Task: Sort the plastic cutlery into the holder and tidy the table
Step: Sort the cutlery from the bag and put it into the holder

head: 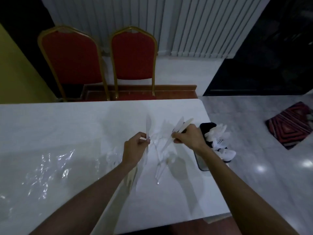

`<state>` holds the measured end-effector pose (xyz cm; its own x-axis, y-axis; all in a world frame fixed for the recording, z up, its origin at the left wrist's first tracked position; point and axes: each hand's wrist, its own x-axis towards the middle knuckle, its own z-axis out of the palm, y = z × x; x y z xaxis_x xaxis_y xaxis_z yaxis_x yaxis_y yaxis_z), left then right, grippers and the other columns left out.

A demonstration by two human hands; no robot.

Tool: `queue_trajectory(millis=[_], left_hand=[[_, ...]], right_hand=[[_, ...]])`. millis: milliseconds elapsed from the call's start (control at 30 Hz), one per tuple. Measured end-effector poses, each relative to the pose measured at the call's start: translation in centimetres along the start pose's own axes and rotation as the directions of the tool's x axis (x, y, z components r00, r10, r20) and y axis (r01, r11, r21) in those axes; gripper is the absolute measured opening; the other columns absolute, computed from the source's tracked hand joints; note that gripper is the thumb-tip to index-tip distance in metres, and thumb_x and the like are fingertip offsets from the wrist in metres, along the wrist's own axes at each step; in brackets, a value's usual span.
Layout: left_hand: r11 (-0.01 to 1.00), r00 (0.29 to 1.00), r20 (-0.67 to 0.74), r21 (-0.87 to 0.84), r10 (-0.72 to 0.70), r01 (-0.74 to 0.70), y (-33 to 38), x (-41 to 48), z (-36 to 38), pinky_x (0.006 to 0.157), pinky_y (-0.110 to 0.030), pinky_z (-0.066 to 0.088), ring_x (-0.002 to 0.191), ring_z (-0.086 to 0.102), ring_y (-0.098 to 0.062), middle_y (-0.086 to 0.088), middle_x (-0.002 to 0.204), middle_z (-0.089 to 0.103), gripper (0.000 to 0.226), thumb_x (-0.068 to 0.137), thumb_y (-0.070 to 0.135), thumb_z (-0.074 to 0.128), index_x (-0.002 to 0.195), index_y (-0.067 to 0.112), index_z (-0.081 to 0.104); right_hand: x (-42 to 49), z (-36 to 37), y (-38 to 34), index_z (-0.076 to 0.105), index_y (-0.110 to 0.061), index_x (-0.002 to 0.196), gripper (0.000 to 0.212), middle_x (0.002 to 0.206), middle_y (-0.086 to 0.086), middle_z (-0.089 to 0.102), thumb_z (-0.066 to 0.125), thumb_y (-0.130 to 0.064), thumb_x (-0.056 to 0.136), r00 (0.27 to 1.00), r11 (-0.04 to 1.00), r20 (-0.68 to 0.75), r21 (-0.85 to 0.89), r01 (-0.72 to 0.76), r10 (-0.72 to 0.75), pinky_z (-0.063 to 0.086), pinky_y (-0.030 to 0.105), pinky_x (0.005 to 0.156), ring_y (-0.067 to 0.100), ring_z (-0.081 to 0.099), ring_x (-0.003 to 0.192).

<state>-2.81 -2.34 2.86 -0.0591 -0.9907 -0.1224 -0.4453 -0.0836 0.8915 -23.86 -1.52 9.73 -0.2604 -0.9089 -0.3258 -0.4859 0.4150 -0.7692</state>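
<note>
The right grip (188, 139), clutching slanted knives (180, 125), sits just beside the holder (207, 128); the left grip (135, 147), pinching one upright knife (148, 126), farther.

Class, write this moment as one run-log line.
left hand: holds knife | right hand: holds several knives | holder: part-filled | loose cutlery: on table

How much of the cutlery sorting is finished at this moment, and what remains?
Partly done. The black holder at the right edge of the table already holds white cutlery. In hand: the left hand pinches one knife, the right hand grips a few more pieces. Left: a loose pile on the table and clear plastic wrap to tidy.
</note>
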Motion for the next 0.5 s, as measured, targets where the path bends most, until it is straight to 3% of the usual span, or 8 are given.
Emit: queue_trajectory(millis=[67, 167, 267, 333, 500], left_hand=[[0.998, 0.998, 0.040, -0.053, 0.043, -0.040, 3.6, 0.9, 2.2, 0.064, -0.012, 0.048, 0.066, 0.067, -0.001, 0.009, 0.073, 0.072, 0.004, 0.085, 0.027, 0.068, 0.088, 0.024, 0.066], [0.977, 0.993, 0.078, -0.201, 0.088, -0.071, 8.0, 1.8, 5.5, 0.073, -0.022, 0.057, 0.070, 0.069, -0.010, 0.004, 0.074, 0.072, 0.002, 0.086, 0.020, 0.067, 0.087, 0.018, 0.067], [0.950, 0.989, 0.114, -0.309, 0.093, -0.053, 11.5, 2.2, 9.2, 0.077, -0.029, 0.060, 0.075, 0.070, -0.019, -0.001, 0.077, 0.071, 0.004, 0.088, 0.016, 0.065, 0.089, 0.011, 0.066], [0.949, 0.986, 0.136, -0.311, 0.097, -0.050, 12.7, 2.5, 11.6, 0.079, -0.034, 0.060, 0.074, 0.070, -0.020, -0.001, 0.076, 0.069, 0.005, 0.088, 0.015, 0.064, 0.088, 0.009, 0.065], [0.982, 0.969, 0.207, -0.163, 0.132, -0.099, 12.4, 2.7, 15.6, 0.078, -0.043, 0.059, 0.071, 0.070, -0.020, -0.002, 0.072, 0.071, 0.011, 0.086, 0.020, 0.066, 0.082, 0.011, 0.061]], right_hand=[[0.0, -4.7, -0.9, 0.071, -0.008, 0.076, 0.008, 0.078, 0.006, 0.075, 0.075, -0.015, 0.078, 0.994, 0.998, -0.093, -0.021, 0.055, -0.057, 0.060, 0.027, 0.068, 0.013, 0.073, 0.066], [-0.6, -11.0, -1.8, 0.069, -0.008, 0.066, 0.012, 0.066, 0.001, 0.072, 0.073, -0.013, 0.076, 0.964, 0.987, -0.227, -0.120, 0.111, -0.136, 0.052, 0.016, 0.056, 0.002, 0.067, 0.055], [-0.4, -16.7, -0.8, 0.069, -0.010, 0.064, 0.013, 0.066, 0.004, 0.072, 0.071, -0.015, 0.075, 0.923, 0.980, -0.344, -0.158, 0.121, -0.170, 0.060, 0.036, 0.067, 0.015, 0.071, 0.063], [0.1, -19.3, 0.6, 0.069, -0.006, 0.066, 0.014, 0.068, 0.009, 0.072, 0.070, -0.016, 0.076, 0.895, 0.973, -0.406, -0.208, 0.105, -0.183, 0.059, 0.044, 0.069, 0.024, 0.071, 0.066], [1.8, -20.8, 4.2, 0.066, 0.001, 0.069, 0.018, 0.068, 0.010, 0.070, 0.068, -0.013, 0.079, 0.907, 0.942, -0.381, -0.331, 0.050, -0.181, 0.058, 0.044, 0.066, 0.024, 0.068, 0.064]])
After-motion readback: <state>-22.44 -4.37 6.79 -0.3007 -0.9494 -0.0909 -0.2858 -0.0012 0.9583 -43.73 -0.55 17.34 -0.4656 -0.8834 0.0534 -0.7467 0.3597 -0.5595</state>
